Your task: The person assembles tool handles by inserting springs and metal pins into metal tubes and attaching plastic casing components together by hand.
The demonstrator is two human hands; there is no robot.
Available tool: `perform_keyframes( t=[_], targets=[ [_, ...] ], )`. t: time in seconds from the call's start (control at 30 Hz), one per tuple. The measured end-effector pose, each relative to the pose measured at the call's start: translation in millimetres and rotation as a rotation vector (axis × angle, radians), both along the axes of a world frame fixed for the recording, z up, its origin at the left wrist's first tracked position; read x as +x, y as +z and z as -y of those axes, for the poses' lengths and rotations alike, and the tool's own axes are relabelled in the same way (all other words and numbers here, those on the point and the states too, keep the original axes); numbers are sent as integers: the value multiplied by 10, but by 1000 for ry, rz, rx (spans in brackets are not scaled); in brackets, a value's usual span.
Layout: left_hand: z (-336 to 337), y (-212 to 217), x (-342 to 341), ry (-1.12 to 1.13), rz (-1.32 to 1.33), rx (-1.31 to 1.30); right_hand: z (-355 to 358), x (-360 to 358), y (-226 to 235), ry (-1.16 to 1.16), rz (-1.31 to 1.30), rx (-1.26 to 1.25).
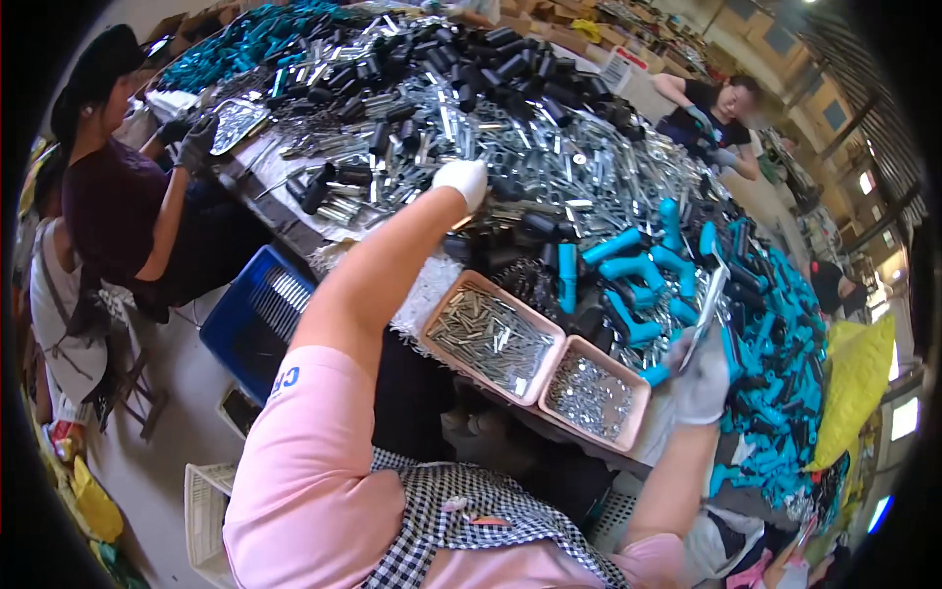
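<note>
My left hand point(461, 184), in a white glove, reaches over a large heap of loose silver metal parts point(589, 162). Its fingers are bent and pressed together at the parts; anything in them is hidden. At the right, my right hand point(701, 385), also gloved and slightly blurred, is closed around a long silver metal bar point(710, 294) that slants up and away from it. Bent teal handles point(633, 270) lie close to this hand. Two pink trays stand at the table's near edge: one with small metal pins point(432, 339), the other with tiny silver pieces point(643, 424).
Black tubular grips point(510, 69) top the heap. More teal parts point(785, 363) pile up at the right, beside a yellow sack point(859, 383). A blue crate point(224, 334) stands at the lower left. Co-workers sit at the left point(113, 206) and far right point(726, 113).
</note>
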State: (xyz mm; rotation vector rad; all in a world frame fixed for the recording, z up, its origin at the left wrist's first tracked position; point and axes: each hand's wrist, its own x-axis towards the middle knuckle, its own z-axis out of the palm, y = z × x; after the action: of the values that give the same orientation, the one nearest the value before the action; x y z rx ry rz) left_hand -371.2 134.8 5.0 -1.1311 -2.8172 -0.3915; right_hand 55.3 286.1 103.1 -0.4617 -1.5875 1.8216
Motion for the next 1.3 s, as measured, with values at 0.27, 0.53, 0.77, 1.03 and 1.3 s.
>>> perform_keyframes(
  t=[0.27, 0.53, 0.77, 1.03, 1.3],
  targets=[
    [738, 859, 1487, -140, 566, 645, 1183, 784, -962, 171, 109, -100],
    [1069, 752, 3164, -568, 591, 317, 1405, 959, -1172, 65, 327, 769],
    [890, 630, 3471, -1066, 274, 407, 1591, 1169, -1297, 260, 352, 122],
    [715, 465, 3558, -1473, 765, 357, 1464, 938, -1261, 146, -84, 647],
    [436, 172, 2011, -137, 27, 115, 949, 1087, -1110, 344, 58, -969]
  ],
)
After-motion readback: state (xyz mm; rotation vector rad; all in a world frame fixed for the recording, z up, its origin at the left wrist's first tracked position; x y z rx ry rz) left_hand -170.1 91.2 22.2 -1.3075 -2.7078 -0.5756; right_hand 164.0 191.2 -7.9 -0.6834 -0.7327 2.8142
